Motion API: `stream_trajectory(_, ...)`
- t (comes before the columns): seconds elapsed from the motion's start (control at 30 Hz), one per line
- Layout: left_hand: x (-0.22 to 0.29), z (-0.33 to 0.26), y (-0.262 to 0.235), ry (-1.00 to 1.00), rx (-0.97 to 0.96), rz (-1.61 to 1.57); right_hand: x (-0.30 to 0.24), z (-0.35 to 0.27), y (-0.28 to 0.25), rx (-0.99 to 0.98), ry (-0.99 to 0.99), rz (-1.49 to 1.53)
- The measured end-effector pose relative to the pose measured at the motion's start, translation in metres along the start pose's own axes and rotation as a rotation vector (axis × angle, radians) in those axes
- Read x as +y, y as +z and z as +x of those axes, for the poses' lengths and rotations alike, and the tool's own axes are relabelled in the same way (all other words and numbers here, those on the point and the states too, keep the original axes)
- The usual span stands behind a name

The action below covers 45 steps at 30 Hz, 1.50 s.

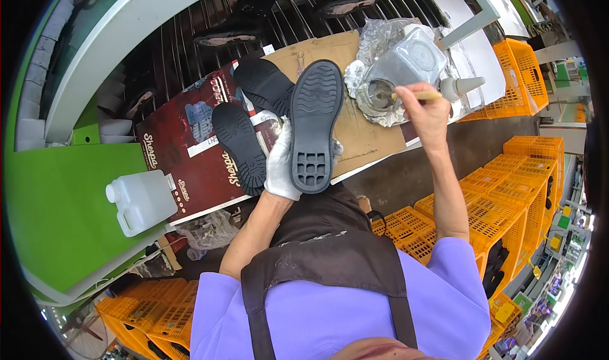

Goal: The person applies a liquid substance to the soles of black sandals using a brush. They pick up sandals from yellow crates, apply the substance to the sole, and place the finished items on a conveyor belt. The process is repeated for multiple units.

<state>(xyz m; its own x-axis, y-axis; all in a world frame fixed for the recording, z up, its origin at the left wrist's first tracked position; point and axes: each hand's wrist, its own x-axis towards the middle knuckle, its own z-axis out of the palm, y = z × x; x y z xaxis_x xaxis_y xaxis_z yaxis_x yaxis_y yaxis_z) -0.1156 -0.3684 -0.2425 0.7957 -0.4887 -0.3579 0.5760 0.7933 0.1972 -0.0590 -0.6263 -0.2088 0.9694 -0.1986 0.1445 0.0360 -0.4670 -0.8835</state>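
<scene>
My left hand [279,166], in a white glove, holds a dark grey shoe sole [314,125] upright from underneath, its tread facing me. My right hand [425,112], bare, grips a thin wooden brush handle [415,95] whose tip dips into an open metal can [380,95] wrapped in plastic film. Two more black soles [240,145] [265,84] lie flat on the cardboard to the left of the held sole.
A brown cardboard sheet [361,138] and a dark red printed box [190,144] cover the bench. A white plastic jug [141,201] stands on the green surface [57,214] at left. A white nozzle bottle [462,87] lies by the can. Boots [244,17] rest on a roller conveyor behind. Orange crates [507,189] stack to the right.
</scene>
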Motion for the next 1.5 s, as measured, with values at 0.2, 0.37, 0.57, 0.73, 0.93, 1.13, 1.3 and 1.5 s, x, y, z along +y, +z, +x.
stream_trajectory(0.2,-0.009,0.006,-0.004,0.016,0.003,-0.029,0.007,-0.027,0.001,0.043,0.035,0.031)
stream_trajectory(0.37,-0.006,0.011,-0.008,-0.029,-0.125,0.051,-0.006,-0.024,-0.014,0.022,0.103,0.090)
stream_trajectory(0.57,-0.004,0.013,-0.004,-0.005,-0.121,0.174,-0.016,-0.011,-0.027,-0.226,-0.287,-0.214)
stream_trajectory(0.73,0.010,0.010,0.003,0.010,-0.240,0.312,-0.020,0.002,-0.044,-0.622,-0.366,-0.326)
stream_trajectory(0.93,0.025,0.012,0.005,0.227,-0.274,0.535,-0.029,0.009,-0.058,-0.644,-0.279,-0.241)
stream_trajectory(1.13,0.022,0.011,0.001,0.371,-0.039,0.603,-0.010,-0.006,-0.035,-0.260,0.110,0.052)
stream_trajectory(1.3,0.015,0.013,-0.004,0.421,0.041,0.703,0.014,-0.028,-0.011,-0.054,0.046,0.095)
stream_trajectory(1.5,0.016,0.013,-0.018,0.496,-0.090,0.909,0.002,-0.044,-0.029,0.007,0.079,0.169)
